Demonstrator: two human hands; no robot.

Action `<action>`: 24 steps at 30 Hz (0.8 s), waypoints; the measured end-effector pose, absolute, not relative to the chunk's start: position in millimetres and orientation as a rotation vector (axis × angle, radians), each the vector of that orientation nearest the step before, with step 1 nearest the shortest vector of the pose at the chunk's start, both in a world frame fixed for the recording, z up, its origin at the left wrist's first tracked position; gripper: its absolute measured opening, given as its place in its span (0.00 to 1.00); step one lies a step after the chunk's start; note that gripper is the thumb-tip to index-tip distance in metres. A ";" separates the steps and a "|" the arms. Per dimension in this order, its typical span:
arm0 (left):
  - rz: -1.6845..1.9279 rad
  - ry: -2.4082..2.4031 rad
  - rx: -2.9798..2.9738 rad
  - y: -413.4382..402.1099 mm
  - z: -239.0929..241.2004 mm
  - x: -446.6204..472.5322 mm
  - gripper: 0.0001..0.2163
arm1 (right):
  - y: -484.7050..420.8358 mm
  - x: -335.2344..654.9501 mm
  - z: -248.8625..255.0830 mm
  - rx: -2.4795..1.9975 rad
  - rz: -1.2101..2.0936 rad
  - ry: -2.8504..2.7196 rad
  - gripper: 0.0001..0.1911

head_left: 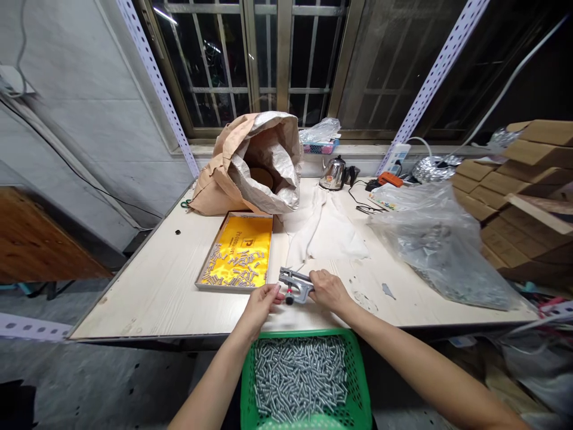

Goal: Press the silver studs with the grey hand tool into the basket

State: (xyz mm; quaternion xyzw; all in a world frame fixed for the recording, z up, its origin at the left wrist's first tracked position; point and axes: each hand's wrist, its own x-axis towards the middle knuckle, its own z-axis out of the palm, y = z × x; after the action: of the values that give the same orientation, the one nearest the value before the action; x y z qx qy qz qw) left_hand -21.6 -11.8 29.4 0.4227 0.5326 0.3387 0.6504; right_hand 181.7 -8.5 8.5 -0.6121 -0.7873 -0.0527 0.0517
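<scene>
A small grey metal press tool [296, 283] stands on the pale wooden table [165, 280] near its front edge. My right hand [328, 289] is wrapped round the tool's right end. My left hand [261, 303] is pinched at the tool's lower left, its fingertips closed on something too small to make out. To the left lies a flat box with a yellow lining [237, 253] holding several small silver pins. Below the table edge, between my forearms, a green plastic basket [358, 382] is full of the same silver pins.
A big open paper sack [250, 164] stands at the back. White cloth [324, 230] lies mid-table. A clear plastic bag of metal parts [441, 245] fills the right side, with stacked cardboard boxes [514, 191] beyond. A steel kettle [333, 174] and cables sit by the window.
</scene>
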 end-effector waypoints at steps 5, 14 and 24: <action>0.663 1.122 0.901 -17.1 29.2 -16.8 0.25 | 0.7 175.4 9.8 -1.821 -0.167 -2.469 0.08; 0.708 1.152 0.996 -26.8 23.1 -21.4 0.14 | -11.3 176.0 20.9 -1.575 -0.327 -2.182 0.17; 0.943 1.337 1.340 -47.9 52.1 -43.1 0.09 | -43.7 184.2 -1.9 -1.658 -0.361 -2.046 0.24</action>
State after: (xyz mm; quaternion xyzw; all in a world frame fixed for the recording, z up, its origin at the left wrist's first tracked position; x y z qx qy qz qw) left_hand -43.1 -47.9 52.1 0.5520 0.5505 0.3886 0.4911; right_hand 184.2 -43.7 -1.9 -0.6056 -0.7473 -0.1317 0.2397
